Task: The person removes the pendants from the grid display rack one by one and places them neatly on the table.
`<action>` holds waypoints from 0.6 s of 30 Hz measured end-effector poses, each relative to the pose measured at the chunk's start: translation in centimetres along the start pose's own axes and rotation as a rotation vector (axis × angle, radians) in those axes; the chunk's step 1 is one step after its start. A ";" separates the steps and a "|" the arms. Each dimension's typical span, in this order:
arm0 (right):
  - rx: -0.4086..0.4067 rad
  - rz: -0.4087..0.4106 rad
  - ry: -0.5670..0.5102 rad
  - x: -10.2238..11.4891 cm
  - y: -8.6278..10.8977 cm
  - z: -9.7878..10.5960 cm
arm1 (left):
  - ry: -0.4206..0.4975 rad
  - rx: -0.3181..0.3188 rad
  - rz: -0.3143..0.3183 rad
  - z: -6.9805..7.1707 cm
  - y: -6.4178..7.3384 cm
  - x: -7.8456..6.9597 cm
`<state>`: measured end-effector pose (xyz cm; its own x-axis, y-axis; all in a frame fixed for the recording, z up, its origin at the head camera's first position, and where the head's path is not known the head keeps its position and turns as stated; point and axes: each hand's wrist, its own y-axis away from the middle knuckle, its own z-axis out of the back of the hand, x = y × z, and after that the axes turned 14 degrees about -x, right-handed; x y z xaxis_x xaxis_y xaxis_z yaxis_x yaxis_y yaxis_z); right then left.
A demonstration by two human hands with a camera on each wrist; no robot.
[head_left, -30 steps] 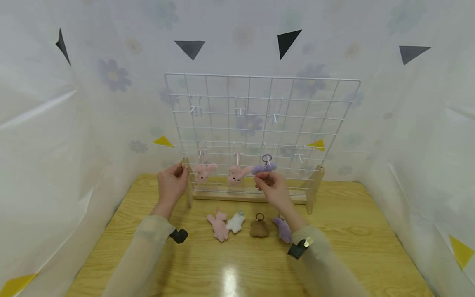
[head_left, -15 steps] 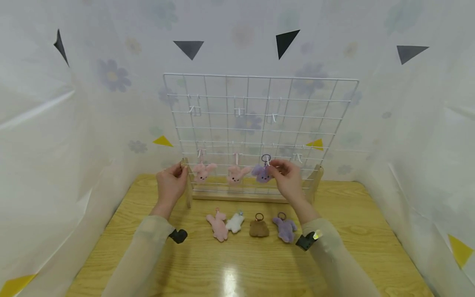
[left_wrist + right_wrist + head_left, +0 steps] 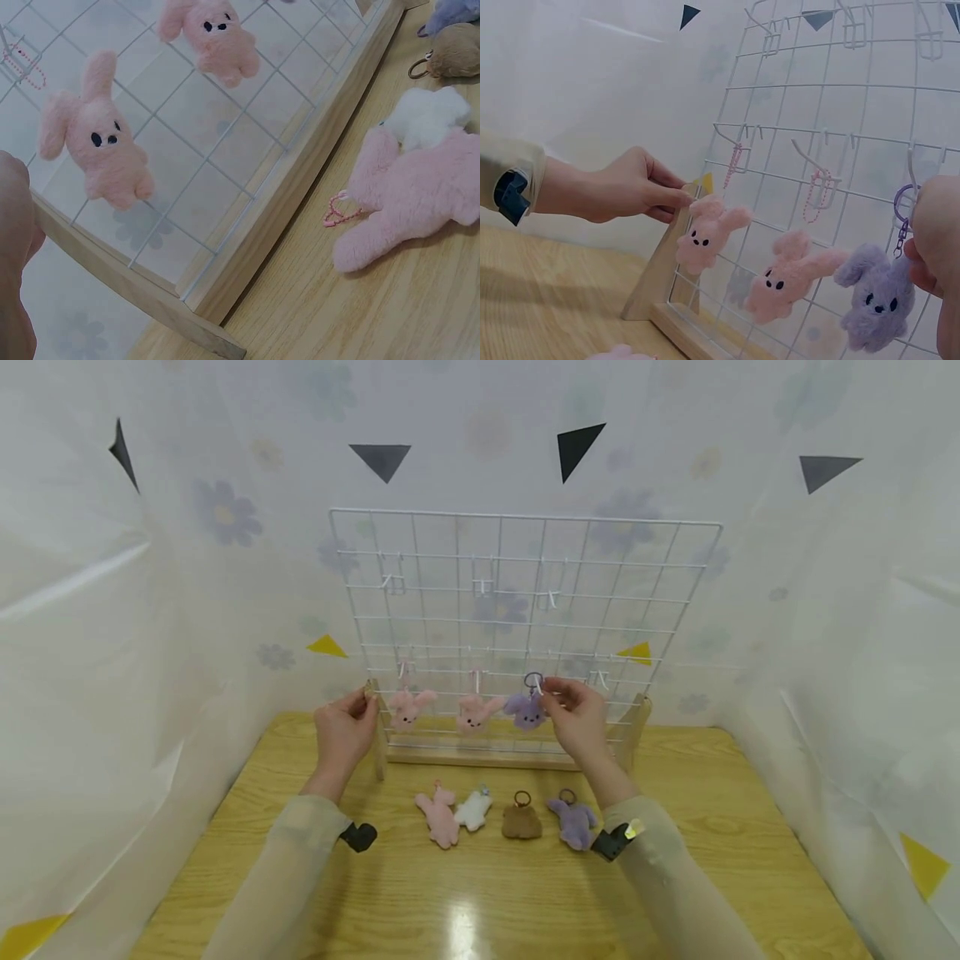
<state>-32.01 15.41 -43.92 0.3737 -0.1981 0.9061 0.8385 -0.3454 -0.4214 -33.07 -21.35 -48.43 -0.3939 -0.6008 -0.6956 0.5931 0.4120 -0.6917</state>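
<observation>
Right grip (image 3: 579, 720) is curling beside the purple bunny (image 3: 527, 713), seemingly touching its ear; fingers are hiding the contact, so I can't tell if they're pinching. The bunny is hanging by its ring (image 3: 897, 204) on a lower hook. My left grip (image 3: 345, 727) is clamping the wooden post (image 3: 150, 292). Three up so far: a pink bunny (image 3: 407, 712) and a second pink bunny (image 3: 472, 717) are also hanging. Left: pink plush (image 3: 441, 820), white plush (image 3: 474, 811), brown plush (image 3: 522, 822), purple plush (image 3: 574, 824), all lying on the desk (image 3: 360, 893). One lower-row hook (image 3: 602, 679) and three upper hooks (image 3: 482, 587) are standing bare. Versus a second ago: right grip is sitting farther right, the purple bunny's face is showing, left grip isn't moving.
</observation>
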 end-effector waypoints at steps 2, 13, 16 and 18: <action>-0.006 0.004 0.005 0.0 0.1 -0.1 | 0.001 0.005 0.005 0.0 0.1 -0.1; -0.046 0.031 -0.009 0.1 0.3 -0.4 | -0.008 0.013 0.013 0.1 0.1 -0.1; -0.037 0.017 -0.016 0.3 0.3 -0.5 | -0.020 0.014 0.011 0.1 0.1 0.0; -0.026 0.007 -0.016 0.4 0.2 -0.6 | -0.023 0.014 0.009 0.1 0.1 0.0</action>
<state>-31.93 14.72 -43.69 0.3866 -0.1856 0.9034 0.8252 -0.3677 -0.4287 -32.97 -21.39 -48.52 -0.3724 -0.6129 -0.6970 0.6061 0.4081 -0.6827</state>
